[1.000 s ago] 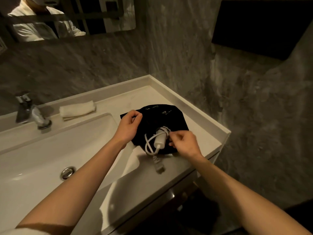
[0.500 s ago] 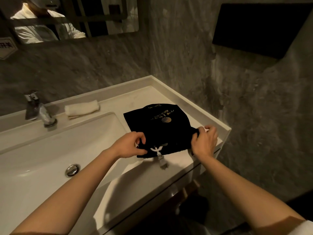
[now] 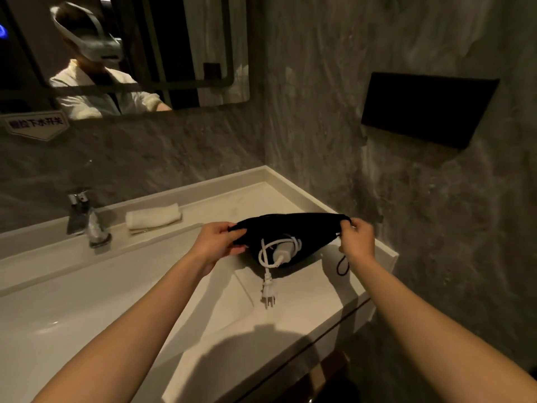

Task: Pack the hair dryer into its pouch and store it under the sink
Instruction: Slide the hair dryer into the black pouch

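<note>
While the left hand (image 3: 216, 242) and right hand (image 3: 356, 242) each pinch the pouch (image 3: 313, 237) rim, the plug (image 3: 268, 293) dangles out — tuck it in first. Then cinch the drawstring (image 3: 342, 266) — evenly.

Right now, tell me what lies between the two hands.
Head view: the black fabric pouch, held open between the left hand and the right hand.
</note>
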